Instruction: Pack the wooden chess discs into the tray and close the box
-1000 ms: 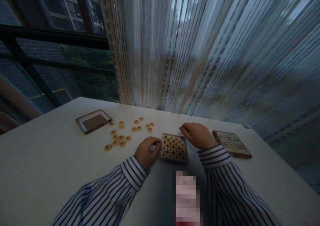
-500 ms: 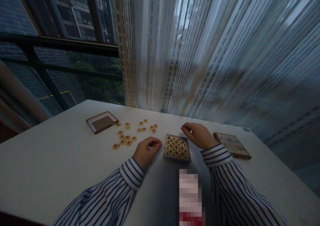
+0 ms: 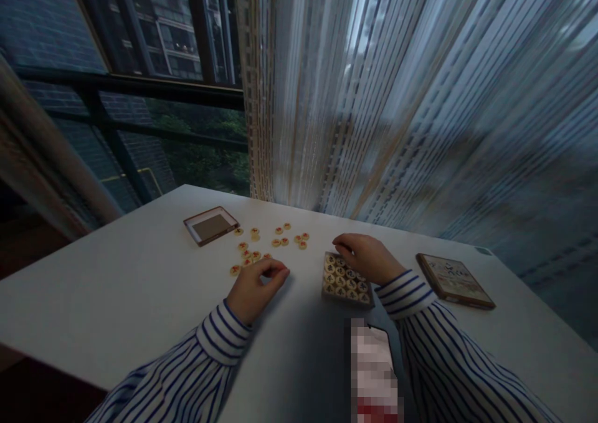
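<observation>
A small square box packed with round wooden game pieces sits on the white table. My right hand rests curled over the box's far right corner, touching it. My left hand lies on the table left of the box, fingers curled together, next to several loose pale pieces with red marks. Whether the left fingers hold a piece is hidden. Both arms wear blue-striped white sleeves.
An empty shallow box tray lies at the far left of the pieces. A printed box lid lies to the right. A sheer striped curtain hangs behind the table, with a dark window at the left.
My left hand has drawn away from the box's left edge toward the loose pieces. My right hand has settled lower over the box. The view has swung left.
</observation>
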Motion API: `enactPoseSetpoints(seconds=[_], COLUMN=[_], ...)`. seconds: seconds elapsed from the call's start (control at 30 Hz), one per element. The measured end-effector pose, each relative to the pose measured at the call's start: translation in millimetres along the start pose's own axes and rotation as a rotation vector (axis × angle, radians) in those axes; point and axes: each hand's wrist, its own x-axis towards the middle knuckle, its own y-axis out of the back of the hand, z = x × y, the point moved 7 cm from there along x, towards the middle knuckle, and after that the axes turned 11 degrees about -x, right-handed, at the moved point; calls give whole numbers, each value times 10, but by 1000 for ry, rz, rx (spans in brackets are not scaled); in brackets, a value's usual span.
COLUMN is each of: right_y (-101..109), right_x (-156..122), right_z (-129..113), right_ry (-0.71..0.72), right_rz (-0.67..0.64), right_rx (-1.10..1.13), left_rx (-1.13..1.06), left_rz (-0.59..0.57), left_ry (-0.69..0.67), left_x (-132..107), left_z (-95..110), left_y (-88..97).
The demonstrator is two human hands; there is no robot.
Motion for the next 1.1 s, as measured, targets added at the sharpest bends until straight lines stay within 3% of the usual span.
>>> enactPoseSetpoints(seconds=[0.4,0.7,0.87,1.1], right_y=[-92,-300,-358,-366], right_x=[325,583,708,839], right_z=[-411,-615,-745,-899], right_ry=[63,95,101,111], right_rz=[-60,-135,-138,-76], right_rx=[-53,-61,-60,-6], left_rx=[63,472,638,599], left_rz=[107,167,195,270], left_ry=[94,47,-38,-89], left_x=[81,291,423,365], left_z=[-282,-579,-624,-801], left_y=[597,994,1073,1117])
